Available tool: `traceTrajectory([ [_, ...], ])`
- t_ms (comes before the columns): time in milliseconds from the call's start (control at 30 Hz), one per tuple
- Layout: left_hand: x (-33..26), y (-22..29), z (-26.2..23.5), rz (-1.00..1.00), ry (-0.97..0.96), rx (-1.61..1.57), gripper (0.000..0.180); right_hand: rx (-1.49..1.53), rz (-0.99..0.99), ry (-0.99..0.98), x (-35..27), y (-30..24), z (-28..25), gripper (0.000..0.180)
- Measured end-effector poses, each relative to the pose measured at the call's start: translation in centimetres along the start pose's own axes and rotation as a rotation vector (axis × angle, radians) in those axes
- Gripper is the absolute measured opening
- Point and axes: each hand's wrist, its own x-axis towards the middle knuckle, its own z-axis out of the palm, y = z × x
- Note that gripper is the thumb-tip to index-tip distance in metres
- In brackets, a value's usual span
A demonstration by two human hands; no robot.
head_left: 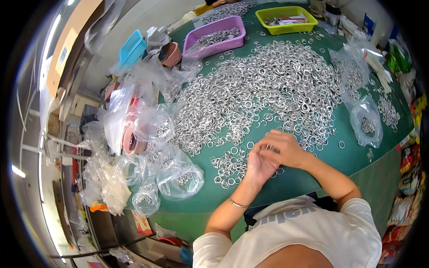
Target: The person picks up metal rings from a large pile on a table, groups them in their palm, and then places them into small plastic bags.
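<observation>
Over the near edge of the big heap of silver metal rings (268, 76), my two hands meet. My left hand (260, 166) is turned palm up with its fingers curled. My right hand (286, 146) bends over it from the right, fingers closed inward. A few metal rings (271, 148) show between the two hands; how many lie in each is hidden by the fingers. A smaller pile of rings (230, 167) lies on the green table (214, 198) just left of my left hand.
A purple basin (243, 33) and a yellow-green basin (286, 30) with rings stand at the back. Clear plastic bags (181, 178) crowd the left side; another bag of rings (366, 123) lies right. A blue basket (132, 48) stands far left. Another person's hand (219, 3) shows at the far edge.
</observation>
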Motion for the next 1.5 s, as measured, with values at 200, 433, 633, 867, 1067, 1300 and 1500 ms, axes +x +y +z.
traceTrajectory([
  [200, -0.4, 2.0, -1.5, -0.027, 0.058, -0.167, 0.017, -0.027, 0.120, 0.107, 2.9, 1.0, 0.3, 0.011],
  [433, 0.0, 5.1, -2.2, 0.094, 0.052, 0.009, 0.021, -0.744, 0.035, 0.138, 9.1, 8.6, 3.5, 0.017],
  [633, -1.1, 7.8, -4.3, 0.293, 0.105, 0.092, 0.019, -0.666, 0.132, -0.131, 7.3, 7.0, 1.8, 0.007],
  [867, -1.3, 9.2, -4.8, 0.385, 0.107, -0.021, 0.017, -0.596, -0.041, -0.282, 6.9, 4.1, 3.2, 0.055],
  [1067, -1.2, 9.8, -5.3, 0.472, 0.161, -0.135, 0.014, -0.552, -0.002, -0.467, 3.8, 3.7, 4.5, 0.049],
  [1300, -1.3, 9.7, -5.5, 0.464, 0.126, -0.149, 0.012, 0.015, 0.323, -0.262, 2.8, 2.7, -0.3, 0.018],
  [1500, -1.2, 9.5, -5.1, 0.438, 0.076, -0.103, 0.014, -0.253, 0.472, -0.247, 4.3, 2.6, -2.1, 0.014],
])
